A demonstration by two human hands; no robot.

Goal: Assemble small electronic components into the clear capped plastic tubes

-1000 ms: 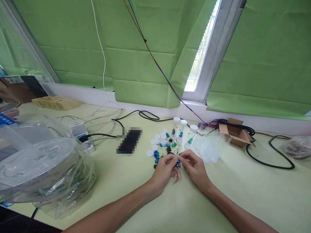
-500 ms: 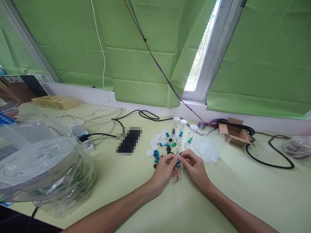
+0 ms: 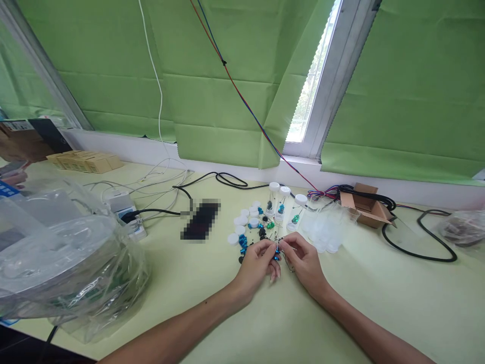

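Left hand [image 3: 256, 262] and right hand [image 3: 305, 260] meet fingertip to fingertip, pinching a small blue part [image 3: 277, 252] above the worktop [image 3: 212, 283], near capped vials [image 3: 282, 202]

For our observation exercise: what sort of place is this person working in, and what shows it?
Likely a small-parts workbench by a window: loose blue and green components lie on the table, some in capped clear vials, with cables nearby. The left hand and right hand pinch a blue component.
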